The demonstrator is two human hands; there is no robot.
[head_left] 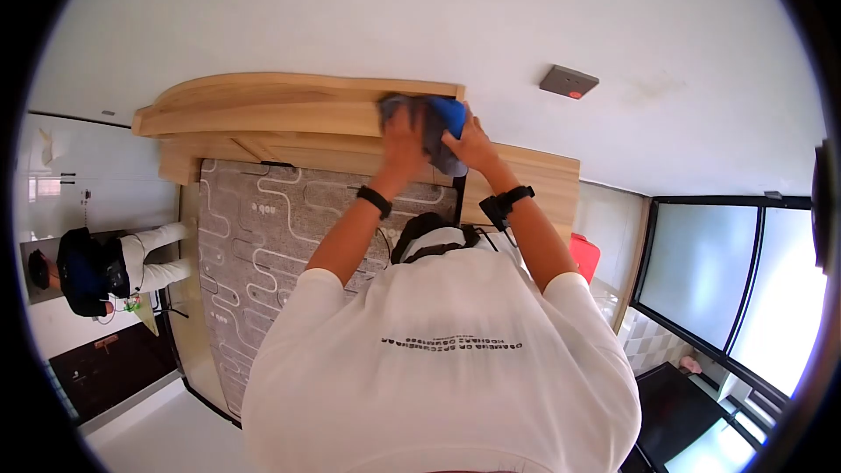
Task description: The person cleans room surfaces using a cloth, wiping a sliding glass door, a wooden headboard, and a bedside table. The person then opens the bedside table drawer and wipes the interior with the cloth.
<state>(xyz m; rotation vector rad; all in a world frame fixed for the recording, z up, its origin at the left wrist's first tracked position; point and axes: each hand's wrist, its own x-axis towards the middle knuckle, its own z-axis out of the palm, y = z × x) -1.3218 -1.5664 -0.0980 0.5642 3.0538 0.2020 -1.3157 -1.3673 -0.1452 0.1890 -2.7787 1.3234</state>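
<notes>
A crumpled grey and blue cloth [435,127], partly blurred, lies over the right end of a curved, light wooden ledge [289,114]. My left hand [403,151] holds the grey part, its fingers pressed into the folds. On the blue part, at the cloth's right edge, my right hand [474,145] has its fingers closed, close to the ledge's end. The two hands are a short way apart. Both wrists carry black bands. Part of the cloth hangs below the ledge between my hands.
Below the ledge is a grey patterned surface [250,236] with pale curved lines. A wooden panel [534,184] adjoins the ledge at the right. Another person [92,271] bends at the far left. A red object [583,257] and black-framed glass panels [698,267] are at the right.
</notes>
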